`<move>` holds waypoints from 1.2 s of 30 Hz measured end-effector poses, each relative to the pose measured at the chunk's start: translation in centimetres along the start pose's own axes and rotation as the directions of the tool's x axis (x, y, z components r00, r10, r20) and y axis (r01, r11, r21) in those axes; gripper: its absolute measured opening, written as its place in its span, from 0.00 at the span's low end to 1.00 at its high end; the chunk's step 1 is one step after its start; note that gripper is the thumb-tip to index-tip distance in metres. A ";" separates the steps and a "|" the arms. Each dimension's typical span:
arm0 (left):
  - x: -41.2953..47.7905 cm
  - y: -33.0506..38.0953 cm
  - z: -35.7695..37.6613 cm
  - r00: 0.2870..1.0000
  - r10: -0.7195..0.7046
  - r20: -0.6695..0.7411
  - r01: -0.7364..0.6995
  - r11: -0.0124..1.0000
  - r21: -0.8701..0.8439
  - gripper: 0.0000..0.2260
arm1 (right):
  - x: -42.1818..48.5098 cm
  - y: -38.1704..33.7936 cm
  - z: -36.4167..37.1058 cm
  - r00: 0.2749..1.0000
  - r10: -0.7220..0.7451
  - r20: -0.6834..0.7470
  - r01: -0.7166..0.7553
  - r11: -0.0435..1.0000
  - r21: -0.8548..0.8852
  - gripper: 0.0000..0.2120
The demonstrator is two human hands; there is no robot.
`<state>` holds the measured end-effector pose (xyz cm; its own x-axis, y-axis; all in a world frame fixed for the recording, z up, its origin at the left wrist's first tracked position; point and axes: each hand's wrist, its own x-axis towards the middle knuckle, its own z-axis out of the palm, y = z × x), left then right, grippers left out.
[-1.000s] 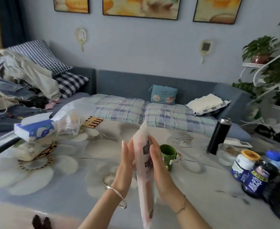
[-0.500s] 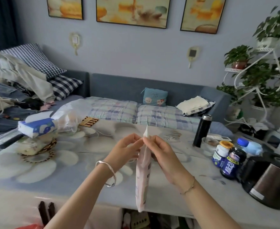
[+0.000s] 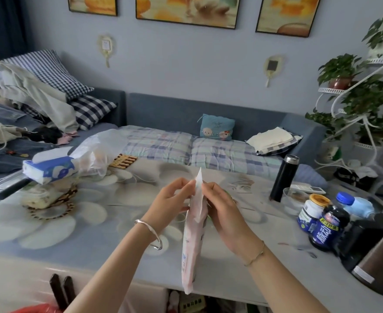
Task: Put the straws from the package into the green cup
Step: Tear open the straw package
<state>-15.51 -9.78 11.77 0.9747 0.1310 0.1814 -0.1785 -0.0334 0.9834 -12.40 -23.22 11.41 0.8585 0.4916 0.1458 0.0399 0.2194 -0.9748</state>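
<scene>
Pink package (image 3: 192, 245) in pinching fingers (image 3: 184, 185) of left hand (image 3: 170, 199), right hand (image 3: 224, 211); green cup (image 3: 227, 193) behind.

A table (image 3: 50, 224) under a grey-blue cover printed with large pale flowers filled the lower frame. At centre left, a blue-and-white tissue pack (image 3: 48, 170) sat on a clear container (image 3: 39, 196), with a crumpled plastic bag (image 3: 93, 152) just beside it and a slatted wooden mat (image 3: 123, 161) further right. At the right stood a black flask (image 3: 284, 177), a glass bowl (image 3: 295, 199), an orange-lidded jar (image 3: 311, 211), a dark blue bottle (image 3: 328, 227), a blue-capped bottle (image 3: 355, 205) and a kettle (image 3: 380, 254).
</scene>
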 end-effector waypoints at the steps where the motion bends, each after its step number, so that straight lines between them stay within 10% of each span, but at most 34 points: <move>1: 0.2 0.1 -0.3 1.000 0.004 0.005 -0.004 1.000 0.016 0.17 | 0.1 0.0 0.1 1.000 0.003 0.022 -0.003 1.000 -0.009 0.13; 14: 0.5 0.3 -0.5 0.997 0.014 0.070 -0.019 0.998 0.064 0.13 | 0.5 1.1 0.1 0.996 -0.038 0.081 0.036 0.999 0.018 0.17; 20: 0.2 0.6 -1.1 0.978 0.193 0.076 -0.206 0.868 0.452 0.17 | 0.6 0.5 -0.3 0.996 -0.032 0.084 0.038 0.997 -0.073 0.11; 28: -0.6 0.5 -0.5 0.987 0.143 0.074 -0.160 0.933 0.321 0.14 | 0.2 0.6 -0.1 0.993 0.033 0.115 -0.051 0.986 0.159 0.18; 36: -0.9 -0.4 0.9 0.983 0.168 -0.075 -0.166 0.986 0.023 0.15 | 0.4 -1.2 0.6 0.999 0.014 0.046 -0.014 1.000 -0.005 0.06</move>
<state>-16.23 -10.81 11.16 0.9181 0.1971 0.3438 -0.3350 -0.0775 0.9390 -12.42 -22.81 12.75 0.8348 0.5326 0.1397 0.0304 0.2088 -0.9775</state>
